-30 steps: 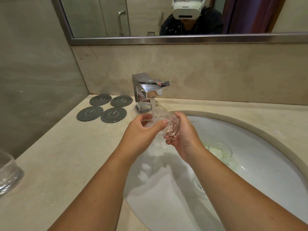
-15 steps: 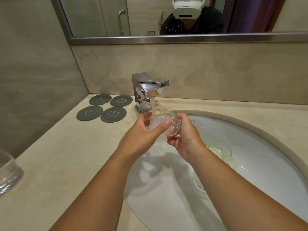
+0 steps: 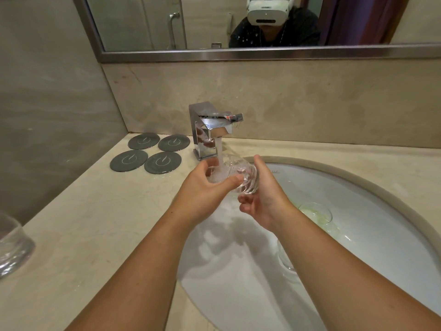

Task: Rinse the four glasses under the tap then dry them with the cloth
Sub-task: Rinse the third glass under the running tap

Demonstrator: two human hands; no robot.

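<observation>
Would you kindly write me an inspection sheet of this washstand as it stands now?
Surface: beige stone counter with white sunken basin.
Job's things: held glass under the running tap; greenish glass and half-hidden glass in the basin; edge glass on the counter's left; cloth not seen.
Clutter: four dark coasters beside the tap.
Grips: left hand and right hand both grip the held glass.
Cables: nothing seen on the counter.
Surroundings: mirror above, stone walls.
</observation>
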